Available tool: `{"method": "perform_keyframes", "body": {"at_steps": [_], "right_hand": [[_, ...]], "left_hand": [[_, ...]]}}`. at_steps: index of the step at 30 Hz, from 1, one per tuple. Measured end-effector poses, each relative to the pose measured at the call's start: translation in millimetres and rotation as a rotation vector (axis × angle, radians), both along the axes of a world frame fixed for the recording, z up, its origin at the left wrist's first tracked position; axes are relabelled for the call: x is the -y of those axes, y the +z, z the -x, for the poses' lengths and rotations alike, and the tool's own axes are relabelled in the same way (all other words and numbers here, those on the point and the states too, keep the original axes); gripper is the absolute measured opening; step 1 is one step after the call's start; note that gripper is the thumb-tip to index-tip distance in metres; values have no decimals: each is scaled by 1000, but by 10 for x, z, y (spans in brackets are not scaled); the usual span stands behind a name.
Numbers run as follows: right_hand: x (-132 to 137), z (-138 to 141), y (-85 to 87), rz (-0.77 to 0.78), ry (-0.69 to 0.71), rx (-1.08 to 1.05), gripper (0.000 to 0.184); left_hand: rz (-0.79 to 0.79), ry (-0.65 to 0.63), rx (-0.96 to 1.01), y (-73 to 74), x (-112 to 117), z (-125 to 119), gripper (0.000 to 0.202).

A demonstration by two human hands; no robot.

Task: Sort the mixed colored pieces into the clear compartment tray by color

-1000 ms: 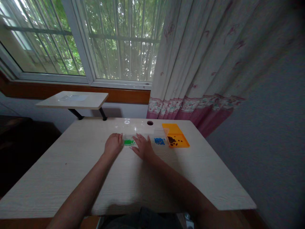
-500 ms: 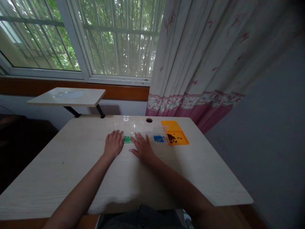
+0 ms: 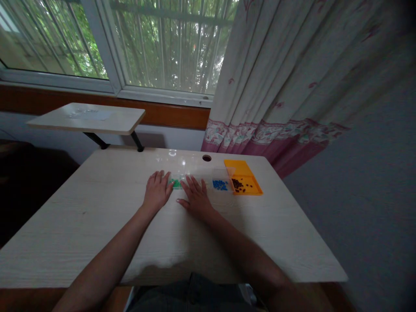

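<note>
Small green pieces (image 3: 176, 184) lie in a clear shallow box on the table, between my two hands. My left hand (image 3: 157, 190) rests at the box's left side, fingers stretched forward and thumb reaching to its near left edge. On the other side, my right hand (image 3: 197, 197) lies palm down with fingers spread, its fingertips at the box's right edge. Neither hand grips anything that I can make out. Right of my right hand are small blue pieces (image 3: 220, 185) in another clear box. Beside that, an open orange box (image 3: 255, 189) holds dark brown bean-like bits (image 3: 238, 185).
The pale wooden table (image 3: 107, 216) has a round cable hole (image 3: 206, 158) near its back edge. A raised shelf (image 3: 123, 121) on black legs stands at the back left, with clear plastic items on it. Behind hang a window and a long curtain (image 3: 253, 86).
The head view has tilted down slightly. My left thumb has come out toward the green pieces' box. My right hand stays almost where it was, fingers still spread.
</note>
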State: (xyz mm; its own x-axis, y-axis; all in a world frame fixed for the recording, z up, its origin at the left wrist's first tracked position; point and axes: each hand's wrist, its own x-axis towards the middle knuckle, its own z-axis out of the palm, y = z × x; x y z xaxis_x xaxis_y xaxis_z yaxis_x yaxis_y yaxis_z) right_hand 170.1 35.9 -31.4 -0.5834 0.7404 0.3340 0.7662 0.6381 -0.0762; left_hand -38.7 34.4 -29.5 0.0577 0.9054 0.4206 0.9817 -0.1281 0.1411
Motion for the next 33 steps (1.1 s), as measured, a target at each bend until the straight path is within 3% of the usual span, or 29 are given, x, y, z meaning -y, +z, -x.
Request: {"method": "perform_keyframes", "body": {"at_steps": [16,23,31,33], "right_hand": [[-23,10,34,100,-11,50,78],[-75,-5,17,69,-17,-2,65],[-228,-343,293,19,84,-148,46],[-317,-502,398,-29,40,-160,42]], "left_hand": [[26,106,18,64,90,-112,52],[-27,69,-6,5,47,-79,52],[-38,63,27,-14,27,-70,53],[-42,58,26,-16,23,-68,54]]}}
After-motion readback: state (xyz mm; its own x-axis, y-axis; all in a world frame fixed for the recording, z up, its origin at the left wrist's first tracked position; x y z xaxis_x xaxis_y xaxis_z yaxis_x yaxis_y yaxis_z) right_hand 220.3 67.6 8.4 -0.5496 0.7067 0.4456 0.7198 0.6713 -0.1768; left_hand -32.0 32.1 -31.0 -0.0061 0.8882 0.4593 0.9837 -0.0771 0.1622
